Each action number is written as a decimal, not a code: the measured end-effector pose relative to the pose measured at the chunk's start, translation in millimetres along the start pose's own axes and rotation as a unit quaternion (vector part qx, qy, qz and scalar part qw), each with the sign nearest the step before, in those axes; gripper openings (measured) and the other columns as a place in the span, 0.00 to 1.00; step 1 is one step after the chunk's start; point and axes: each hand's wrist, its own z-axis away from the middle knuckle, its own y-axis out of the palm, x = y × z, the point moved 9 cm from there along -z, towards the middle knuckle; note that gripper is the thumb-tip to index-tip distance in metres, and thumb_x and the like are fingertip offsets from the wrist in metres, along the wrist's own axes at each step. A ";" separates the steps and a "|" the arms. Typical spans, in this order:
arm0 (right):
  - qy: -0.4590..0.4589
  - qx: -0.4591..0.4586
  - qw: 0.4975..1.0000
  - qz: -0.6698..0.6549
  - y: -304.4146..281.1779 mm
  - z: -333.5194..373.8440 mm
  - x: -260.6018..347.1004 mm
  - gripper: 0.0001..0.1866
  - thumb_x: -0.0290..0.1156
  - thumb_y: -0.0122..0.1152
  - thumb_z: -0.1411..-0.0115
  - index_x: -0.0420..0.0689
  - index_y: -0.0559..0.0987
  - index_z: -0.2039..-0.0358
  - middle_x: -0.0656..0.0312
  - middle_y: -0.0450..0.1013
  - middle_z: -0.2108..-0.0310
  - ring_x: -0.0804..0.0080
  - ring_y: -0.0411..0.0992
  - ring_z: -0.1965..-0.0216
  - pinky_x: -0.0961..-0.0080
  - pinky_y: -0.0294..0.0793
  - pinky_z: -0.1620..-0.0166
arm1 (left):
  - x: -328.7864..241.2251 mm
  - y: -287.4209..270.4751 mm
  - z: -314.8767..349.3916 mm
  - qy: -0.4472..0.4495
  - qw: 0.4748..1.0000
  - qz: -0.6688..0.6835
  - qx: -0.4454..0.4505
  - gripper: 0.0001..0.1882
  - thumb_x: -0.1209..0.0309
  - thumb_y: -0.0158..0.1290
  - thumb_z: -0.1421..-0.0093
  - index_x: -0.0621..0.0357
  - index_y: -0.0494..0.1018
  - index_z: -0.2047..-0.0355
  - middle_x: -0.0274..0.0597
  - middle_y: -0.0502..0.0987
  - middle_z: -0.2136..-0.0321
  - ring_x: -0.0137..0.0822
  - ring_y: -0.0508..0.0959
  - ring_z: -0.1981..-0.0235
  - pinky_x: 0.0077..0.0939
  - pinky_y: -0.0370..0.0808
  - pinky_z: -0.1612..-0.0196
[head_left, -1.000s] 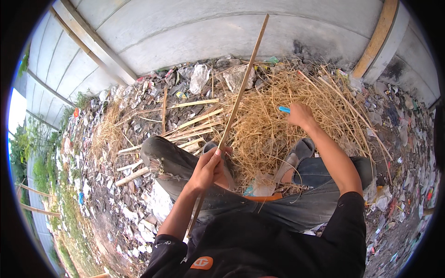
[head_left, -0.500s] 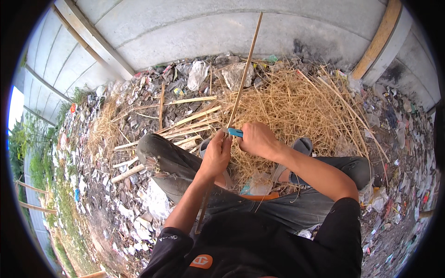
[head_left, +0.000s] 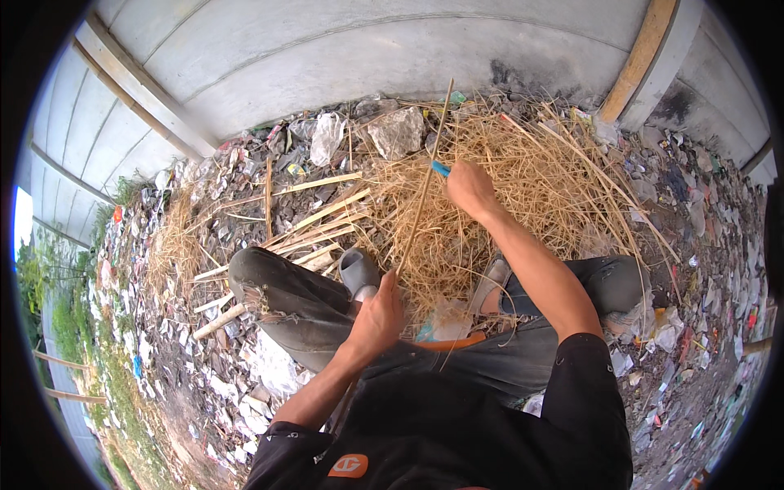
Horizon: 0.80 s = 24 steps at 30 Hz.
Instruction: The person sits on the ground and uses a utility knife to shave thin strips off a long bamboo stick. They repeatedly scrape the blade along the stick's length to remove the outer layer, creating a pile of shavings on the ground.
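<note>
My left hand (head_left: 379, 320) is closed round a long, thin bamboo strip (head_left: 420, 206) above my lap. The strip slants up and away toward the wall, and its lower part runs back under my left forearm. Farther out, my right hand (head_left: 471, 193) grips a blue-handled tool (head_left: 440, 168), which looks like a utility knife. Its front end meets the strip a good way above my left hand; the blade itself is too small to make out. A heap of fine, curly bamboo shavings (head_left: 523, 188) lies beneath and beyond my hands.
Several split bamboo strips (head_left: 322, 214) lie left of the shavings, with a thicker bamboo piece (head_left: 219, 322) nearer. A pale rock (head_left: 398, 133) sits before the concrete wall (head_left: 359, 61). Litter covers the ground. Between my legs is an orange curved piece (head_left: 452, 342).
My right hand and the blue tool have moved away from me along the strip. My left hand has come nearer to my body, and the strip's far tip has drawn back from the wall.
</note>
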 end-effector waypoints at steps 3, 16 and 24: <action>0.124 -0.064 0.989 0.050 -57.1 -28.9 -111.7 0.10 0.30 0.58 0.34 0.36 0.82 0.63 0.53 0.78 0.71 0.63 0.76 0.74 0.59 0.73 0.70 | 3.4 17.6 54.1 0.014 0.998 -0.009 0.053 0.23 0.74 0.48 0.31 0.72 0.60 0.39 0.72 0.77 0.75 0.71 0.79 0.72 0.61 0.75 0.68; 0.245 -0.083 0.965 0.047 -132.0 -4.8 -208.7 0.13 0.29 0.61 0.43 0.34 0.85 0.63 0.42 0.81 0.65 0.53 0.83 0.65 0.60 0.79 0.60 | 59.4 -61.1 106.0 -0.152 0.986 0.066 0.016 0.21 0.63 0.45 0.24 0.63 0.68 0.38 0.42 0.72 0.82 0.35 0.76 0.79 0.30 0.70 0.73; -0.009 -0.016 0.999 0.036 -72.6 -10.9 -15.5 0.11 0.29 0.59 0.39 0.31 0.82 0.69 0.55 0.74 0.83 0.68 0.72 0.84 0.65 0.71 0.79 | 47.8 -72.3 -2.1 -0.111 0.957 0.254 -0.090 0.23 0.60 0.46 0.23 0.65 0.68 0.37 0.25 0.62 0.82 0.17 0.61 0.82 0.18 0.59 0.79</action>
